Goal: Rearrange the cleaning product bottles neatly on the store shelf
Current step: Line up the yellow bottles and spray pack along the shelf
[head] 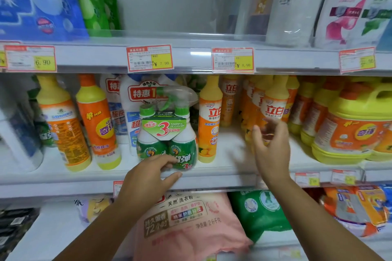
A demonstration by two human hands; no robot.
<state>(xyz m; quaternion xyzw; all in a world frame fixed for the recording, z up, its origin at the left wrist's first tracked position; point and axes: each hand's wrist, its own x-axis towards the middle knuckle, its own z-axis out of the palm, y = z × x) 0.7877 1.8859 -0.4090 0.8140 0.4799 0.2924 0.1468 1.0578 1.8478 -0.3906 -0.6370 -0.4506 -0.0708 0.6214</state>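
Observation:
A green-and-white twin pack of spray cleaner bottles point(167, 135) stands at the front of the middle shelf point(222, 178). My left hand point(148, 176) grips its base, fingers on the front and thumb along the shelf edge. My right hand point(271, 146) hovers with fingers spread, holding nothing, in front of a group of orange-yellow dish soap bottles point(269, 106). One orange-yellow bottle point(210, 121) stands just right of the twin pack. Two orange bottles with yellow tops point(97, 121) stand to its left.
Large yellow-orange jugs point(352, 129) fill the shelf's right end. White and blue bottles point(125, 108) stand behind the twin pack. Bags of detergent point(186, 224) lie on the shelf below. Refill pouches and price tags point(149, 58) line the shelf above.

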